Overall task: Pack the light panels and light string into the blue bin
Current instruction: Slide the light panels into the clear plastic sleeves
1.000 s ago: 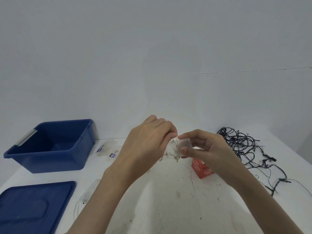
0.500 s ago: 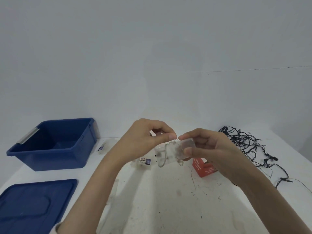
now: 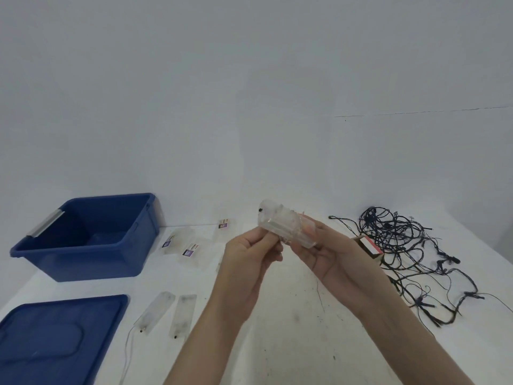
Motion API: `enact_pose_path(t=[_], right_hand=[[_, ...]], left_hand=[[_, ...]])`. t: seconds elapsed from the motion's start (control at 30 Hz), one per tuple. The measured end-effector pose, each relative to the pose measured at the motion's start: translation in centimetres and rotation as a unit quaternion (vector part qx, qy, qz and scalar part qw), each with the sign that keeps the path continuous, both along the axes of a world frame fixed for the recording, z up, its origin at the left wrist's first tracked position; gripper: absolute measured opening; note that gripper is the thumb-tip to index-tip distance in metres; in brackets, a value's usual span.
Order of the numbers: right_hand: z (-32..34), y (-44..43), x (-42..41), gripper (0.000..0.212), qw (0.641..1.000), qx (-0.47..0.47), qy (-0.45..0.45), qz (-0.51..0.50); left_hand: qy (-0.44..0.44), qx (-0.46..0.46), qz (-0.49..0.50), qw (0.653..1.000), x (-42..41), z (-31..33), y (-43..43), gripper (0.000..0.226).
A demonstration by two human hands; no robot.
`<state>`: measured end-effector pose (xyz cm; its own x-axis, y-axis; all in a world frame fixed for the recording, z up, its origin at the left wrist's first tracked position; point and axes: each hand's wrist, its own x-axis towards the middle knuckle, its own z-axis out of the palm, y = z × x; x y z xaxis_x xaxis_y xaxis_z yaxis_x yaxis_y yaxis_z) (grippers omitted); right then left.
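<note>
Above the table's middle I hold a clear plastic light panel (image 3: pixel 280 223) with thin wire wound around it. My right hand (image 3: pixel 330 254) grips its right end, and my left hand (image 3: pixel 249 254) pinches its lower left edge. The open blue bin (image 3: pixel 91 259) stands at the far left, with something pale on its floor. Two clear panels (image 3: pixel 169 312) lie side by side near the front left. Several small clear packets with labels (image 3: pixel 188 248) lie beside the bin. A tangled black light string (image 3: pixel 410 251) sprawls on the right.
The blue bin lid (image 3: pixel 55 340) lies flat at the front left corner. A small red and white box (image 3: pixel 370 247) sits behind my right hand, next to the string. The white table (image 3: pixel 291 329) is scuffed and meets a plain wall behind.
The held panel has risen and turned, so its long side faces me. The view has shifted, bringing the two panels near the lid and more packets into sight.
</note>
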<state>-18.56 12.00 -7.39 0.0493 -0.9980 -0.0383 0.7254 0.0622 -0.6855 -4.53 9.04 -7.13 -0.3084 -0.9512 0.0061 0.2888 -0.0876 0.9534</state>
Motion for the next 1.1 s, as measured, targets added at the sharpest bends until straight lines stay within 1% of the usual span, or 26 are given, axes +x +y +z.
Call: enact_pose_path(t=[0.07, 0.17, 0.23, 0.3, 0.37, 0.43, 0.5, 0.57, 0.6, 0.67, 0.73, 0.77, 0.83, 0.87, 0.93, 0.97, 1.0, 1.03, 1.1], right_hand=[[-0.1, 0.0, 0.5, 0.052, 0.999, 0.013, -0.001, -0.032], [-0.1, 0.0, 1.0, 0.035, 0.997, 0.014, 0.037, -0.068], [-0.2, 0.0, 1.4, 0.032, 0.993, 0.002, 0.073, -0.091], [-0.6, 0.0, 1.8, 0.034, 0.987, -0.010, 0.108, -0.121], [-0.8, 0.2, 2.2, 0.034, 0.980, -0.019, 0.128, -0.150], [-1.0, 0.3, 2.3, 0.035, 0.974, -0.017, 0.144, -0.176], [-1.0, 0.4, 2.3, 0.037, 0.967, -0.016, 0.163, -0.193], [-1.0, 0.4, 2.3, 0.036, 0.957, -0.020, 0.202, -0.208], [-0.9, 0.5, 2.4, 0.034, 0.947, -0.027, 0.235, -0.216], [-1.1, 0.6, 2.6, 0.032, 0.915, -0.060, 0.318, -0.241], [-1.6, 0.7, 2.8, 0.040, 0.869, -0.109, 0.399, -0.272], [-1.9, 0.7, 2.8, 0.042, 0.837, -0.135, 0.443, -0.292], [-2.4, 0.6, 2.7, 0.048, 0.760, -0.184, 0.527, -0.332], [-2.6, 0.4, 2.5, 0.047, 0.719, -0.207, 0.566, -0.347], [-3.0, -0.1, 2.2, 0.035, 0.636, -0.253, 0.627, -0.373], [-3.2, -0.3, 2.0, 0.032, 0.606, -0.274, 0.642, -0.382], [-3.4, -0.5, 1.8, 0.031, 0.590, -0.289, 0.648, -0.386], [-3.5, -0.7, 1.7, 0.031, 0.586, -0.296, 0.647, -0.388], [-3.4, -0.8, 1.7, 0.031, 0.596, -0.295, 0.637, -0.388]], left_hand=[[0.001, -0.001, 0.040, 0.999, -0.3, -0.5, 0.3, 0.028], [-0.020, -0.004, 0.101, 0.995, -0.7, -1.3, 0.6, 0.020], [-0.031, -0.013, 0.130, 0.991, -0.8, -1.9, 0.6, 0.017], [-0.045, -0.029, 0.135, 0.989, -0.9, -2.1, 0.8, 0.016], [-0.057, -0.044, 0.125, 0.990, -0.8, -2.3, 0.9, 0.013], [-0.055, -0.045, 0.089, 0.993, -0.5, -2.3, 1.0, 0.009], [-0.022, -0.030, 0.027, 0.999, 0.0, -2.3, 0.9, 0.020], [0.016, -0.004, -0.018, 1.000, 0.2, -1.8, 0.9, 0.021], [0.025, 0.012, -0.018, 0.999, 0.2, -1.7, 0.9, 0.020], [0.035, 0.054, 0.007, 0.998, 0.0, -1.5, 0.7, 0.022], [0.060, 0.087, 0.010, 0.994, -0.1, -1.3, 0.6, 0.024], [0.076, 0.100, 0.006, 0.992, -0.1, -1.2, 0.6, 0.023], [0.098, 0.121, -0.003, 0.988, 0.1, -1.0, 0.5, 0.021], [0.106, 0.132, -0.008, 0.986, 0.1, -0.9, 0.5, 0.020], [0.118, 0.149, -0.014, 0.982, 0.2, -0.8, 0.6, 0.017], [0.121, 0.153, -0.016, 0.981, 0.3, -0.7, 0.6, 0.016], [0.122, 0.154, -0.017, 0.980, 0.3, -0.7, 0.6, 0.015], [0.122, 0.152, -0.017, 0.981, 0.3, -0.6, 0.6, 0.015], [0.119, 0.140, -0.013, 0.983, 0.3, -0.7, 0.5, 0.015]])
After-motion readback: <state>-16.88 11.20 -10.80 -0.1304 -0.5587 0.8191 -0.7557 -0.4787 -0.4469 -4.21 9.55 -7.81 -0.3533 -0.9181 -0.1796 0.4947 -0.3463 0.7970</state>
